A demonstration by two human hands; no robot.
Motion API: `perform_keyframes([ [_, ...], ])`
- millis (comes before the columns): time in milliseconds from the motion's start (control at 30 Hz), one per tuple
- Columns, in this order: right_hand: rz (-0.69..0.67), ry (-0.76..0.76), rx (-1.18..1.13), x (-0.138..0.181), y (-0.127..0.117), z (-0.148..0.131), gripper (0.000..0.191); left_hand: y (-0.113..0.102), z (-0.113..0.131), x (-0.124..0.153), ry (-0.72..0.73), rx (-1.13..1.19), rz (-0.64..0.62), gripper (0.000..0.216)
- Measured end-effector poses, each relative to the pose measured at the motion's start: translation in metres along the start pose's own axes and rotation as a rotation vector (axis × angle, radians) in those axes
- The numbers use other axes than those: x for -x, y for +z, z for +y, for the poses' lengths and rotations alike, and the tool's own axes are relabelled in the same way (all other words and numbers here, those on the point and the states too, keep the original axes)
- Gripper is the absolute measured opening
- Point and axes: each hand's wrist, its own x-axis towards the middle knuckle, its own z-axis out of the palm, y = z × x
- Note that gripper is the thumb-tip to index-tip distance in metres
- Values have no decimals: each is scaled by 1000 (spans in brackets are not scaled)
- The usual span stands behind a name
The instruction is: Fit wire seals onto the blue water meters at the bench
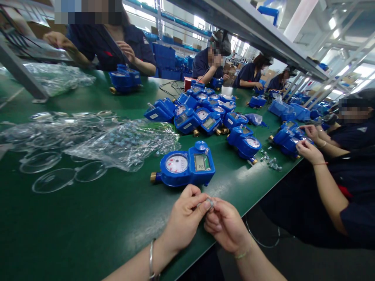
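My left hand (185, 220) and my right hand (225, 225) meet in front of the nearest water meter, fingertips together. Between them they pinch a small grey-blue piece (210, 203), mostly covered by the fingers, so its exact kind is hidden. Just beyond my hands lies the blue water meter (191, 177), apart from the piece. It has a round white dial (176, 163), a small display (200, 162) and a brass threaded end (154, 177) pointing left. A clear plastic bag (125, 142) of many small grey-blue pieces lies past it on the left.
Clear plastic rings (54, 180) spread on the green table (96, 226) at left. Several blue meters (202, 113) are piled beyond. Loose small pieces (272, 160) lie near a co-worker's hands (311, 150) at right. Another person (108, 47) sits opposite, under a metal shelf frame.
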Motion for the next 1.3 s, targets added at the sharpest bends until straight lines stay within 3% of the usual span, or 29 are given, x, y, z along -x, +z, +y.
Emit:
perform_keyframes([
  [167, 183, -263, 249, 4, 2, 1, 22, 0, 1, 1, -8, -2, 14, 27],
  [233, 106, -172, 58, 3, 1, 2, 27, 0, 3, 1, -7, 13, 2, 27],
  [367, -234, 192, -573, -1, 0, 1, 30, -1, 3, 0, -7, 29, 1, 29],
  [433, -184, 157, -463, 0, 0, 2, 29, 0, 1, 0, -25, 26, 6, 31],
  [533, 162, -165, 145, 2, 0, 5, 24, 1, -3, 1, -50, 39, 22, 29],
  [600, 257, -299, 373, 2, -1, 7, 22, 3, -4, 1, -54, 52, 35, 28],
  [800, -7, -24, -6, -3, 4, 3, 38, -1, -5, 1, -32, 60, 21, 30],
  [867, 34, -62, 31, -3, 6, 2, 34, -1, -5, 0, -46, 61, 35, 31],
  [967, 221, -313, 379, -2, 5, 2, 23, 1, -6, -1, -68, 69, 56, 29],
  [1033, 261, -399, 506, -3, 3, 3, 23, 3, -7, -1, -72, 69, 72, 28],
  [1233, -17, -82, 75, -9, 2, 4, 37, 1, -8, -3, -34, 48, 26, 30],
  [1300, 23, -114, 116, -7, 3, 6, 30, 0, -8, -3, -39, 50, 27, 31],
])
